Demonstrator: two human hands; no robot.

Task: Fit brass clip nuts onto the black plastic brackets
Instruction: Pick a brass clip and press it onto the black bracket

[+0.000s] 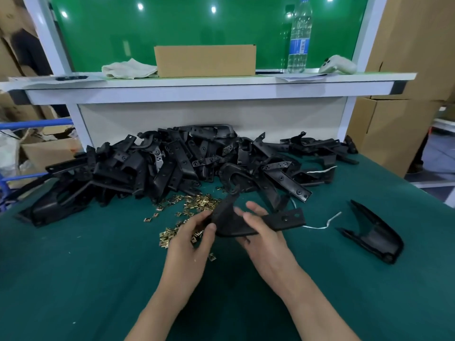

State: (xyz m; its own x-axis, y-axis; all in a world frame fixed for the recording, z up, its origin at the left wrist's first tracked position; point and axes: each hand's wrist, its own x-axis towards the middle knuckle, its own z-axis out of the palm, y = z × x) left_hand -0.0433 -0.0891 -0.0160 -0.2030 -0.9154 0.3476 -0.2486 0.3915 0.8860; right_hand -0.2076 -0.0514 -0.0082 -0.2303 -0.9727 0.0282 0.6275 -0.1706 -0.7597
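Left fingers [194, 223] on bracket [227, 221], perhaps hiding clip nuts [167, 236] beneath

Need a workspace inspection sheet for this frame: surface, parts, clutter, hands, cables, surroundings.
Surface: green mat over the bench.
Job's things: bracket pile at back; brass clip nuts loose before it; one held bracket; lone bracket at right.
Clutter: white strips on mat.
Grippers: left hand and right hand both grip the held bracket.
Cables: nothing seen.
Surroundings: shelf with cardboard box, water bottle, cloth; cartons at right.

Shelf [221, 81] ahead of me: cardboard box [205, 60] | cloth [129, 68] left of it | water bottle [299, 38] right | pale gadget [338, 64] beside bottle
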